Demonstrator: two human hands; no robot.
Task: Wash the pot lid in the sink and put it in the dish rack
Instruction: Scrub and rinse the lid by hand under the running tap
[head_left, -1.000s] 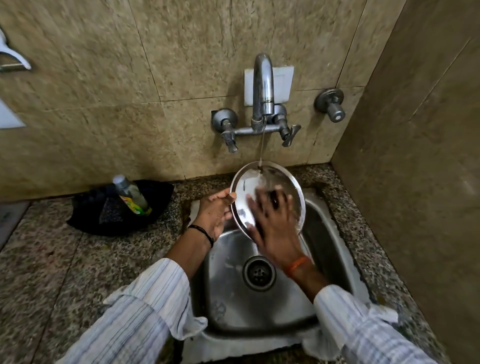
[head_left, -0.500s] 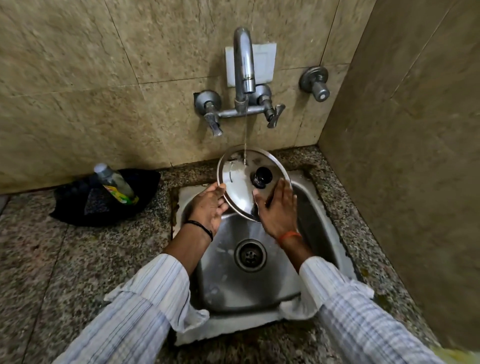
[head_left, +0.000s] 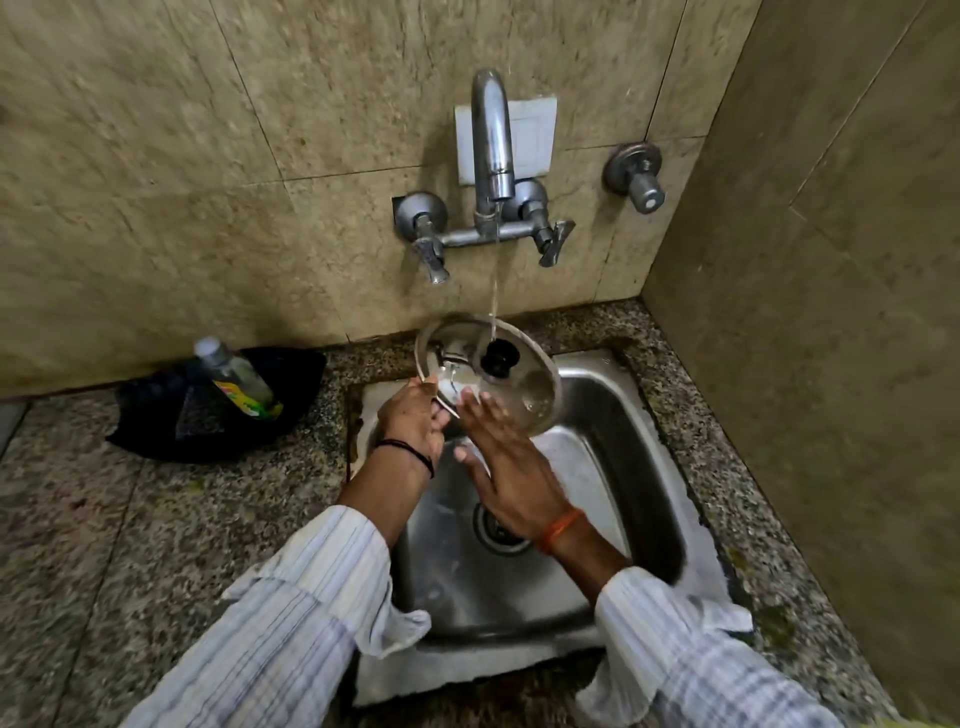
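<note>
A round steel pot lid (head_left: 524, 387) with a black knob (head_left: 498, 357) is held tilted over the back of the steel sink (head_left: 613, 467). A thin stream of water from the tap (head_left: 491, 150) lands at the knob. My left hand (head_left: 415, 421) grips the lid's left rim. My right hand (head_left: 504, 462) lies flat with fingers spread, its fingertips on the lid's lower face. No dish rack is in view.
A black bowl (head_left: 171, 415) holding a bottle of dish liquid (head_left: 234, 376) stands on the granite counter (head_left: 156, 519) left of the sink. A second valve (head_left: 636, 176) sticks out of the tiled wall. A side wall (head_left: 831, 312) closes the right.
My right hand has slid down from the lid's centre to its lower edge, uncovering the knob. The lid has tipped flatter under the stream. The view has shifted.
</note>
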